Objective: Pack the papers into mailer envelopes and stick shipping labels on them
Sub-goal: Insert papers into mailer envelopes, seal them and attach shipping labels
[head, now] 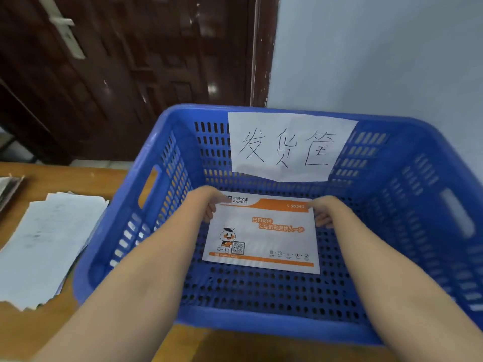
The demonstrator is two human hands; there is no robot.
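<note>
On the wooden table [86,176], a big blue perforated basket [261,317] stands with a handwritten white paper sign [287,147] on its far wall, and a loose stack of papers [49,244] lies just left of it. Inside, a white-and-orange mailer envelope [261,236] lies flat on the basket floor. Left hand [210,205] and right hand [322,212] pinch its upper left and upper right corners.

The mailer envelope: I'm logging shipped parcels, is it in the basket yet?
In. The mailer envelope is inside the blue basket, both hands gripping its far corners.
</note>
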